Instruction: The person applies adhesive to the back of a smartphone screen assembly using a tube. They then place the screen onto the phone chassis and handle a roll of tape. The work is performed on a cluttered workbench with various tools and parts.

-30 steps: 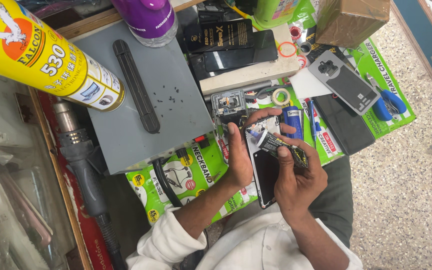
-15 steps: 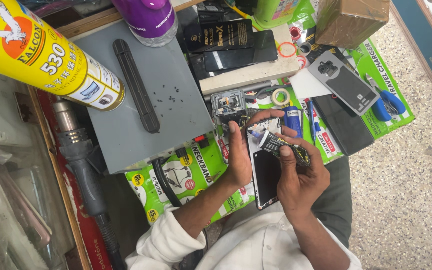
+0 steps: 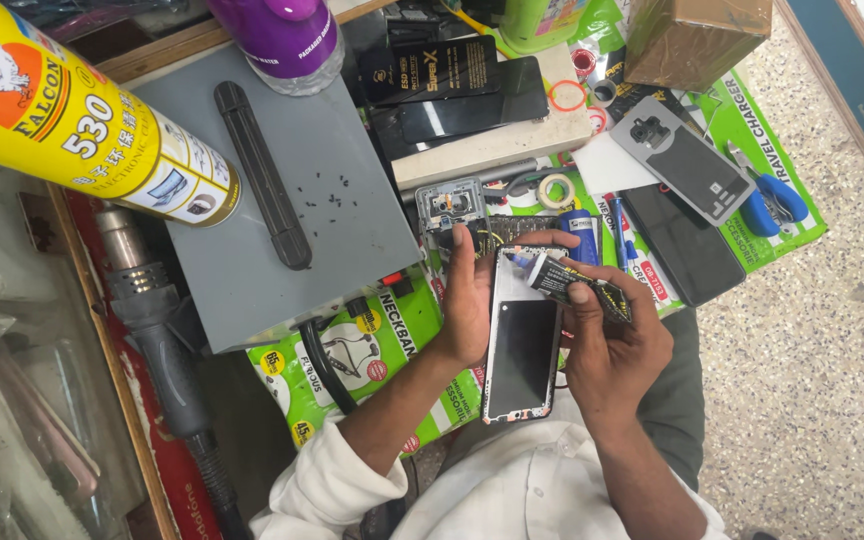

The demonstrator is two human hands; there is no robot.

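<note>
Centrally, we steady the opened phone [image 3: 520, 350] over our lap with the left hand [image 3: 467, 300] clasped along its edge, while the right hand [image 3: 612, 345] pinches a small glue tube [image 3: 567, 280], nozzle at the frame's top edge; adhesive application appears underway, demanding a thin, steady bead.

Phone repair shop: cluttered bench [image 3: 352, 215], hot air gun [image 3: 157, 320], yellow spray can [image 3: 82, 120], loose phone back covers [image 3: 682, 160], tape roll [image 3: 555, 190], accessory packets [image 3: 372, 345], terrazzo floor [image 3: 812, 350].
</note>
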